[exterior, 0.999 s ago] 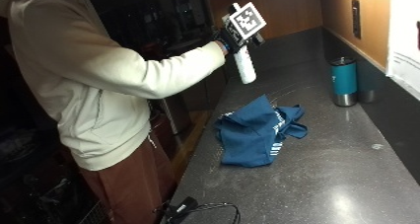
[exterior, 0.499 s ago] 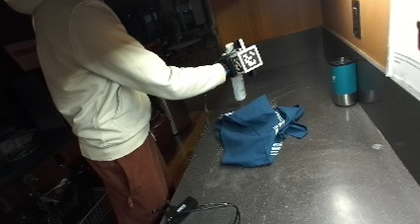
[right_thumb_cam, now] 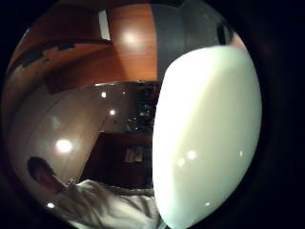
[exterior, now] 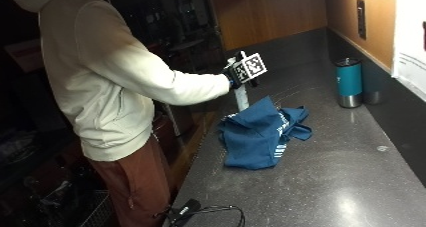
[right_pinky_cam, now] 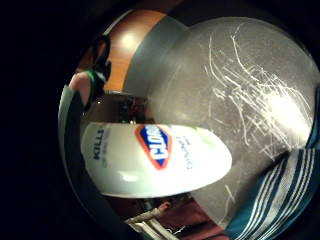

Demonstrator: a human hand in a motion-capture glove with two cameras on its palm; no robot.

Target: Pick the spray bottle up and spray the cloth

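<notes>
In the outside view a person in a cream hoodie stands at the left end of a grey counter (exterior: 333,187). The black-gloved right hand (exterior: 234,77) grips the top of a white spray bottle (exterior: 241,98), held upright just behind the left side of a crumpled blue cloth (exterior: 263,132). The cloth hides the bottle's base, so contact with the counter cannot be told. In the little finger side palm view the bottle (right_pinky_cam: 155,160) shows a Clorox label, with the white-striped cloth (right_pinky_cam: 280,190) close beside it. The bottle (right_thumb_cam: 205,138) fills much of the thumb side palm view.
A teal tumbler (exterior: 349,82) stands at the back right near the wood wall, which carries an outlet (exterior: 360,19) and a white sheet (exterior: 409,37). A black device with a cable (exterior: 190,209) lies at the counter's front edge.
The gloved hand has come down with the spray bottle, from high above the counter to just behind the cloth. The cloth and tumbler have not moved.
</notes>
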